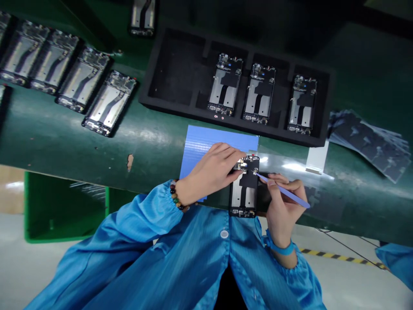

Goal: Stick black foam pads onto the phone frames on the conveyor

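Note:
An opened phone (245,191), its circuit board and silver inner plate showing, lies at the table's front edge, close to my body. My left hand (216,165) grips its upper left side, with fingertips and thumb over the board's corner and hiding part of it. In my right hand (284,206) are slim purple tweezers (290,196), held like a pen. Their pointed tip touches or hovers just over the right side of the board; which one I cannot tell. A blue sheet (222,134) lies partly under my left hand.
A black foam tray (177,107) behind the phone holds three opened phones (226,84). More opened phones (109,103) stand in a row at left. Clear film sheets (368,137) are fanned out at right. A green bin (64,211) sits below the left table edge.

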Available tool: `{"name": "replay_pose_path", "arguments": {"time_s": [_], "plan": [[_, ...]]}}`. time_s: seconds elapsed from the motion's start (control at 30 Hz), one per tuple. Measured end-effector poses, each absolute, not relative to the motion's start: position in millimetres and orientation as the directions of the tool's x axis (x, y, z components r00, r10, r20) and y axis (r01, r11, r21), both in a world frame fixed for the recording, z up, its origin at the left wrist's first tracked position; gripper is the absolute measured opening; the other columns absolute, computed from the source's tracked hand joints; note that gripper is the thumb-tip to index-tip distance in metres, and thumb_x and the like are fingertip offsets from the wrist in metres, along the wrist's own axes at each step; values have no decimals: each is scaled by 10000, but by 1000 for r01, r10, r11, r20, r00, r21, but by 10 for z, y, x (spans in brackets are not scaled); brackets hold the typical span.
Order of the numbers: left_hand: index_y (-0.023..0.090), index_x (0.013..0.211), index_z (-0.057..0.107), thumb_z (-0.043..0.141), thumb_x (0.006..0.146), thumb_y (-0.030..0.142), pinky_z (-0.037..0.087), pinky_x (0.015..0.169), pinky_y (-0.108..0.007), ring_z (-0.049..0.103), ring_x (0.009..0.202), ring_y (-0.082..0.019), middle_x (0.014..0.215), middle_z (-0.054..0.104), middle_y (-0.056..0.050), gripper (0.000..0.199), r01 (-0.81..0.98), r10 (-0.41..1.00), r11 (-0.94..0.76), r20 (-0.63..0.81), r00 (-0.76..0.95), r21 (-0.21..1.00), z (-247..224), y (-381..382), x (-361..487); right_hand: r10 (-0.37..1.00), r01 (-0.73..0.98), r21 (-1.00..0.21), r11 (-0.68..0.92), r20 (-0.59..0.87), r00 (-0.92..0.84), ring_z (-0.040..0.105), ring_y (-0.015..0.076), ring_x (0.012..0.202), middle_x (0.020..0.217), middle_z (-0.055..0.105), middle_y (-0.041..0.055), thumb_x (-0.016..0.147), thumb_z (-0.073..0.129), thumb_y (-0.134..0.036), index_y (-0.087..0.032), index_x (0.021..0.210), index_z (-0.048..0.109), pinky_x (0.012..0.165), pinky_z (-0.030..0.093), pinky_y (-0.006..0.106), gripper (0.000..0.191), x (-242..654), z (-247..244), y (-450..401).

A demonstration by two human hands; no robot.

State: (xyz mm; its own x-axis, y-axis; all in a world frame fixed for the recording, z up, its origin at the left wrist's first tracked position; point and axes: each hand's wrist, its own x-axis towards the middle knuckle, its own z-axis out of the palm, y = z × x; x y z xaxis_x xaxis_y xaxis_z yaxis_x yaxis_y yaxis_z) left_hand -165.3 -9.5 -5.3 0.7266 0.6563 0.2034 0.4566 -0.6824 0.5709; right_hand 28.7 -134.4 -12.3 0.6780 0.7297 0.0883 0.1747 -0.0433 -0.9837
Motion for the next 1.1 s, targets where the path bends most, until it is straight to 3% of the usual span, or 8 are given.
{"name": "replay_pose_path", "arguments": {"time_s": [0.27,0.37,0.5,0.63,0.73,0.87,0.97,1.1], "plan": [[295,1513,687,624,1115,189,574,1042,-480,683,1201,-305,1338,709,-126,417,503,561,-812,159,812,297,6,-144,-1603,713,215,-975,-45,119,691,830,240,1004,831,723,-23,909,905,-300,-240,823,594,1169,620,586,328,384,-121,-1357],[301,1603,627,617,1112,175,549,1169,-530,683,1313,-319,1458,692,-139,508,511,547,-828,134,827,231,65,-189,-1636,609,215,-976,24,185,771,831,246,1009,905,779,-7,887,916,-303,-242,871,578,1134,652,620,344,584,-145,-1358],[226,1638,597,669,1121,497,450,1358,-528,596,1529,-312,1734,561,-122,588,264,310,-922,128,942,283,81,-509,-1755,539,237,-971,5,202,818,829,236,958,912,785,-4,857,942,-353,-241,869,572,1095,697,593,387,823,-211,-1344],[237,1390,787,747,1093,345,527,1278,-356,714,1356,-203,1515,762,-54,319,126,201,-962,317,927,243,50,-862,-1860,495,254,-967,24,232,838,835,276,985,917,785,9,819,974,-394,-248,870,582,1096,697,620,421,876,-274,-1333],[287,1220,854,721,1097,262,627,982,-286,757,1075,-145,1290,845,7,184,70,165,-977,503,848,203,223,-823,-2033,480,267,-964,15,241,844,840,306,986,935,797,20,801,985,-426,-259,878,580,1098,690,653,444,870,-300,-1340],[494,1407,773,716,1084,246,605,760,-338,702,879,-166,1051,802,39,412,380,465,-885,516,720,267,565,-305,-2450,480,239,-970,36,226,848,836,295,982,877,767,0,800,997,-414,-253,854,612,1109,686,620,420,883,-334,-1354],[445,1501,738,580,1100,165,648,970,-443,715,1162,-239,1244,731,-61,514,599,658,-737,536,529,313,574,342,-2743,485,224,-972,64,227,844,828,281,981,886,772,12,797,1002,-390,-243,860,642,1121,679,595,394,885,-359,-1344],[257,1526,735,442,1072,165,544,1266,-496,667,1388,-253,1527,633,-135,548,719,832,-553,331,446,421,306,1100,-3027,506,183,-978,96,206,838,816,274,975,946,802,33,790,1010,-405,-233,886,677,1119,668,606,387,854,-327,-1333]]}}
